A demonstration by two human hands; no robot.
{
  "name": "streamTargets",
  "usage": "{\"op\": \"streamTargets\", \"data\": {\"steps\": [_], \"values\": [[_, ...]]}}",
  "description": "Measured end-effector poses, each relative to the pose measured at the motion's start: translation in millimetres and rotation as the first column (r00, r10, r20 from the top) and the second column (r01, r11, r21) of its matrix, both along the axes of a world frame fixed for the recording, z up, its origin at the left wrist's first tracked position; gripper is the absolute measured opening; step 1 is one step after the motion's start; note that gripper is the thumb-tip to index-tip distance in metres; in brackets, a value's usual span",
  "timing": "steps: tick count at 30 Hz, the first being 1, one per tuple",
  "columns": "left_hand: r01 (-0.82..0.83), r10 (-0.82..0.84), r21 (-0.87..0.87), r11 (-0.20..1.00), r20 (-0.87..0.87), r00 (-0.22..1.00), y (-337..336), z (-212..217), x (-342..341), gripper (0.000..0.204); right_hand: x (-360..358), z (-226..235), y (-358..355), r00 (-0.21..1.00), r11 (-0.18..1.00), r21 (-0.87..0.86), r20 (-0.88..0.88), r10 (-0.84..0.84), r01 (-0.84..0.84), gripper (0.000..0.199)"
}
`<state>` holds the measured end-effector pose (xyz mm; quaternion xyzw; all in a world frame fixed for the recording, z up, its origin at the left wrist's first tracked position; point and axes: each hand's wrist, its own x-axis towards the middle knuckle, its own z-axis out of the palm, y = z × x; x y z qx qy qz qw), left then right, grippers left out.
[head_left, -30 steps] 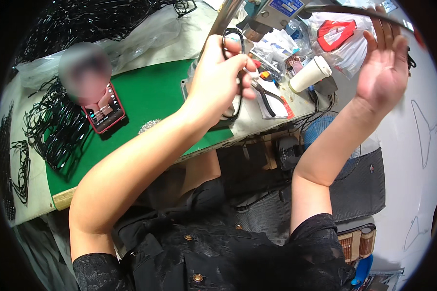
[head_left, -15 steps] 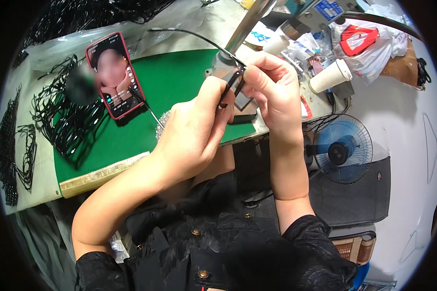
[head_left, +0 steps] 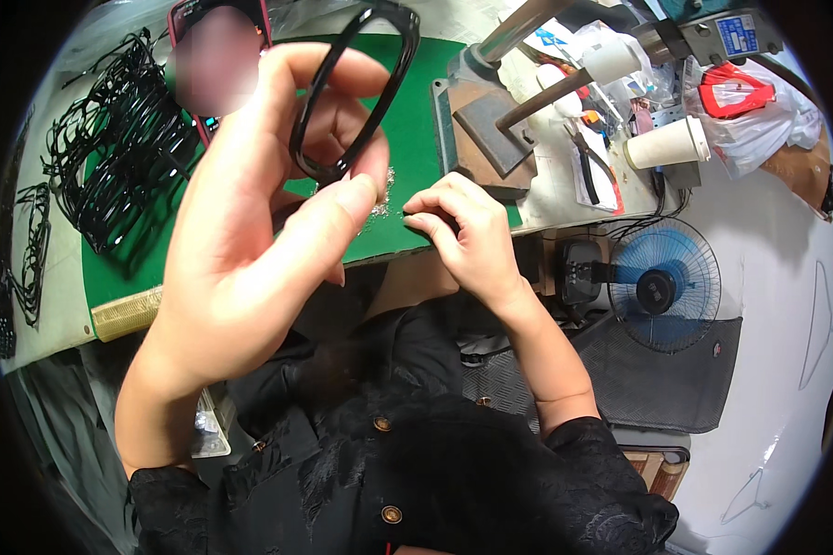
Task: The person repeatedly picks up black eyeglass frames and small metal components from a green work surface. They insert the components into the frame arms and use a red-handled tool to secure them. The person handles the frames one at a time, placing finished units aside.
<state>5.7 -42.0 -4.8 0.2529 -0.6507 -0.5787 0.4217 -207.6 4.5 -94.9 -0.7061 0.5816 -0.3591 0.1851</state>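
Raised close to the camera, my left hand (head_left: 231,240) grips a glossy black eyeglass frame (head_left: 407,44). One rim stands upright in front of the fingers; the rest of the frame is hidden by the hand or out of view. Lower and to the right, my right hand (head_left: 472,236) is at the front edge of the green mat (head_left: 403,111). Its thumb and forefinger are pinched together, and whatever is between them is too small to make out. Just left of those fingertips lies a small pile of silvery metal bits (head_left: 379,199), partly covered by my left hand.
Black eyeglass frames (head_left: 116,148) are heaped at the left, beside a phone in a red case (head_left: 201,122). Behind my right hand stands a metal block on a base (head_left: 495,134). Pliers (head_left: 587,171), a white cup (head_left: 662,144) and a blue fan (head_left: 657,289) are further right.
My hands have parted. The left has brought the eyeglass frame up and left, nearer the camera; the right has let go and dropped to the mat's front edge by the metal bits.
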Motion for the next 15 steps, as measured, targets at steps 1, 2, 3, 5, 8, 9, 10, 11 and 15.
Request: {"op": "streamTargets", "data": {"steps": [1, 2, 3, 5, 8, 9, 10, 11, 15], "values": [[-0.019, 0.019, -0.006, 1.000, -0.012, 1.000, 1.3, -0.6, -0.8, 0.048, 2.9, 0.4, 0.0, 1.000, 1.000, -0.003, -0.009, -0.019, 0.019, 0.009], [-0.040, 0.040, -0.012, 0.999, -0.024, 0.999, 2.4, -1.4, -1.5, 0.048, 5.0, -0.2, 0.2, 0.999, 0.999, -0.006, -0.017, -0.039, 0.039, 0.008], [-0.056, 0.056, 0.002, 0.998, -0.032, 0.998, 4.0, -0.4, -2.6, 0.048, 4.7, -3.7, -3.1, 0.998, 0.997, -0.079, -0.060, -0.025, 0.020, 0.007], [-0.056, 0.056, 0.007, 0.998, -0.027, 0.998, 3.7, -1.7, -2.2, 0.047, 6.5, -4.5, -3.4, 0.996, 0.996, -0.094, -0.091, -0.001, -0.008, 0.006], [-0.087, 0.089, 0.038, 0.995, -0.070, 0.994, 4.8, -7.5, -5.7, 0.046, 5.1, -4.1, -2.6, 0.993, 0.995, -0.072, -0.107, 0.058, -0.066, 0.005], [-0.095, 0.100, 0.048, 0.994, -0.119, 0.988, 5.3, -12.5, -7.4, 0.045, 4.0, -2.9, -2.0, 0.991, 0.995, -0.059, -0.108, 0.080, -0.086, 0.005], [-0.103, 0.111, 0.057, 0.993, -0.168, 0.979, 5.9, -17.5, -8.9, 0.045, 3.9, -2.2, -1.8, 0.996, 0.997, -0.048, -0.071, 0.059, -0.062, 0.005], [-0.125, 0.123, -0.001, 0.992, -0.189, 0.974, 6.8, -17.0, -11.4, 0.045, 3.9, -1.5, -1.7, 0.999, 0.999, -0.036, -0.034, 0.037, -0.038, 0.006], [-0.111, 0.094, -0.104, 0.988, -0.156, 0.983, 4.8, -8.7, -12.0, 0.043, 2.5, -1.7, -3.1, 0.999, 0.999, -0.032, -0.019, 0.027, -0.027, 0.005]]}}
